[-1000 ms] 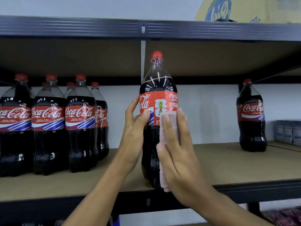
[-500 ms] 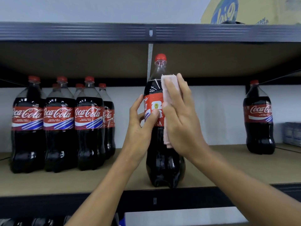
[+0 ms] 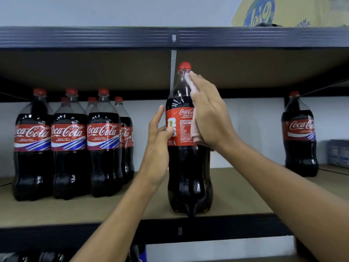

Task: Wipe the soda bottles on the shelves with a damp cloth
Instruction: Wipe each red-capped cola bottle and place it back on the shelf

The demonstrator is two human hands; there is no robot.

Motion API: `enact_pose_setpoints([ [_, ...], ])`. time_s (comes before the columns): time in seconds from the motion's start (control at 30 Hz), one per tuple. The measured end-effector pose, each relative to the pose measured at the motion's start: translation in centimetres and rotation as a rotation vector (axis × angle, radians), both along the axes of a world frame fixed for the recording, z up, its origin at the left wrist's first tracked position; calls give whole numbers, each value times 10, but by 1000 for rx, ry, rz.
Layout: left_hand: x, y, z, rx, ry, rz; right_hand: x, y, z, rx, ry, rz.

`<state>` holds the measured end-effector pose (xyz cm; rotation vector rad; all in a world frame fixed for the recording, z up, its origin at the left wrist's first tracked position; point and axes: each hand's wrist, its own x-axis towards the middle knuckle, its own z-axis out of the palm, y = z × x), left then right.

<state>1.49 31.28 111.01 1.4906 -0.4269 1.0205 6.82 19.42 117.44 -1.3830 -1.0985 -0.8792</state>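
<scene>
A large cola bottle [image 3: 188,176] with a red cap and red label stands upright near the front edge of the brown shelf board [image 3: 245,195]. My right hand [image 3: 209,114] lies flat against its upper right side, pressing a pale pink cloth [image 3: 195,129] onto the neck and label with straight fingers. My left hand [image 3: 157,148] steadies the bottle's left side at label height, thumb on the label, fingers loosely extended. Most of the cloth is hidden under my palm.
Several more cola bottles [image 3: 69,144] stand grouped at the left of the same shelf. A single bottle [image 3: 300,137] stands at the far right, beside a pack of small items [image 3: 340,154]. The upper shelf beam [image 3: 94,36] runs overhead, with a yellow carton [image 3: 283,12] on top.
My right hand slid the cloth upward from the bottle's lower body to its neck. The bottle has turned, showing a different part of the label. My left hand's fingers loosened.
</scene>
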Motion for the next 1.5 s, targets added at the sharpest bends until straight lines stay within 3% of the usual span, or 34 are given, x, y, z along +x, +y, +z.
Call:
enact_pose_setpoints([
  [0.13, -2, 1, 0, -28, -8, -28, -7, 4, -31, 4, -114, -75],
  [0.23, -4, 0, -1, 27, -39, -24, -12, -1, -91, -128, -187, -181],
  [0.37, -2, 3, 0, 59, -28, 19, -17, -13, -130, -275, -152, -157],
  [0.5, 2, 2, 1, 14, -11, -19, -6, -5, -82, -159, -159, -143],
  [0.67, 4, 5, 5, -10, 26, -22, -3, 2, 2, -55, -33, -20],
  [0.83, 0, 2, -3, 61, -31, 54, -4, 6, -55, -41, -168, -102],
  [1.0, 2, 4, -5, 11, -38, -9, -14, -7, -136, -275, -135, -102],
  [1.13, 4, 1, -6, -25, -39, -50, -9, -1, -104, -191, -138, -140],
  [1.33, 4, 5, -4, -22, -32, -45, -1, 10, -2, 4, -22, 7],
  [1.5, 2, 9, -7, -4, -55, 3, -7, 11, -64, -41, -133, -42],
])
